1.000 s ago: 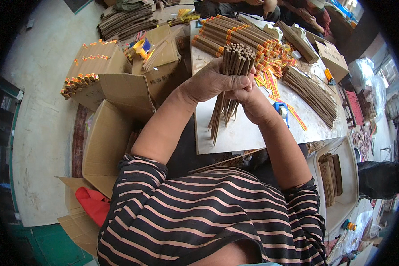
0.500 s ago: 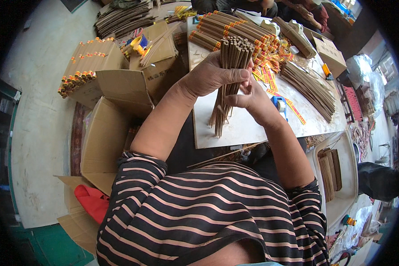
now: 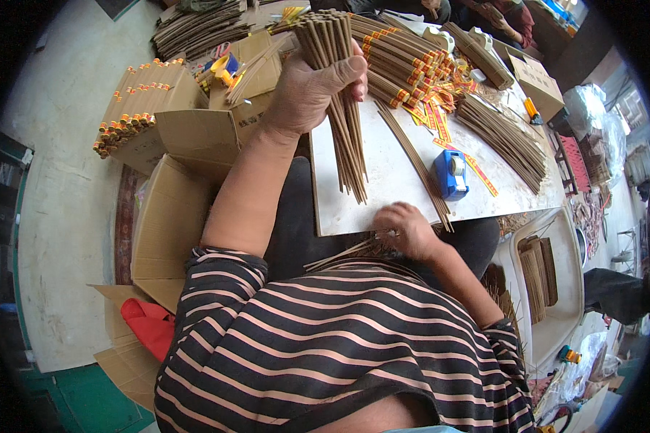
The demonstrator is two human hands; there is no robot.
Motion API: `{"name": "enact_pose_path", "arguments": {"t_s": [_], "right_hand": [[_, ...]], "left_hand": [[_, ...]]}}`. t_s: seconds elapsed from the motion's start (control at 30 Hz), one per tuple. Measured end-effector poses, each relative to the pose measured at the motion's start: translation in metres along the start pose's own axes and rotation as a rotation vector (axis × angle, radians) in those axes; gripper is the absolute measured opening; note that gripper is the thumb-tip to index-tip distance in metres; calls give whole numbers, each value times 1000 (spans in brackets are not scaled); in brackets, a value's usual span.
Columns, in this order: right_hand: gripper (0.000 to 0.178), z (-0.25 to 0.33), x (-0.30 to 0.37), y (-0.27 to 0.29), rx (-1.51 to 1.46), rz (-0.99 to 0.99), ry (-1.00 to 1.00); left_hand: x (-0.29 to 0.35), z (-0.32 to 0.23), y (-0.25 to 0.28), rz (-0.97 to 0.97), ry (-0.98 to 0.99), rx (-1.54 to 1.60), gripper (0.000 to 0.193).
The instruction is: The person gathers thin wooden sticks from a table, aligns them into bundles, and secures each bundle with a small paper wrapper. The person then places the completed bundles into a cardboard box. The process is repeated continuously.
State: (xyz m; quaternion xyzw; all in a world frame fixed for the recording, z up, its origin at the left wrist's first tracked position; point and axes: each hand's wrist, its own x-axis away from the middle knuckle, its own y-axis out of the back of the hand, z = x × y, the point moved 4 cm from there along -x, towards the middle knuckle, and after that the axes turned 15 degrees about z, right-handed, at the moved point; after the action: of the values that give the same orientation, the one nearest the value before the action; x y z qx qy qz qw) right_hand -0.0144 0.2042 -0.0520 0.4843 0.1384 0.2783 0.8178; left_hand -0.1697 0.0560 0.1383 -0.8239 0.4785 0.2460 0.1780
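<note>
Left hand [image 3: 318, 90] grips the stick bundle [image 3: 348, 141], its axis steeply tilted, left of the blue tape dispenser [image 3: 451, 175]; blurred right hand [image 3: 406, 229], grip unclear, is nearer the loose sticks [image 3: 412, 157] beside that dispenser.

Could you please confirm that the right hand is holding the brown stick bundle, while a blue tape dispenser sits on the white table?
Not quite: the head view shows the left hand holding the brown stick bundle; the blue tape dispenser does sit on the white table.

Red cloth [image 3: 148, 326] at lower left, green surface [image 3: 87, 403] below it, clear plastic [image 3: 585, 108] and red seat [image 3: 573, 167] at right
</note>
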Motion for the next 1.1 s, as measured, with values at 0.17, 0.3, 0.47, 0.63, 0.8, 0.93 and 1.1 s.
{"name": "enact_pose_path", "arguments": {"t_s": [0.17,0.3,0.47,0.63,0.8,0.93,1.1], "right_hand": [[21,12,21,-8,34,434,-205],[18,15,20,22,-166,139,-302],[55,39,3,96,-585,-562,-83],[82,25,-52,96,-648,-542,51],[63,3,-72,66,-666,-560,-79],[44,-4,-76,57,-650,-548,-160],[32,8,-66,63,-610,-470,-143]], "left_hand": [[-6,-20,10,-75,-131,1,17],[-12,-28,3,-104,-161,65,17],[-11,-17,-25,-85,-51,-23,21],[-4,15,-43,-103,80,-17,21],[6,38,-43,-178,100,-38,25],[8,44,-47,-298,86,-62,20],[4,33,-38,-451,31,73,13]]}}
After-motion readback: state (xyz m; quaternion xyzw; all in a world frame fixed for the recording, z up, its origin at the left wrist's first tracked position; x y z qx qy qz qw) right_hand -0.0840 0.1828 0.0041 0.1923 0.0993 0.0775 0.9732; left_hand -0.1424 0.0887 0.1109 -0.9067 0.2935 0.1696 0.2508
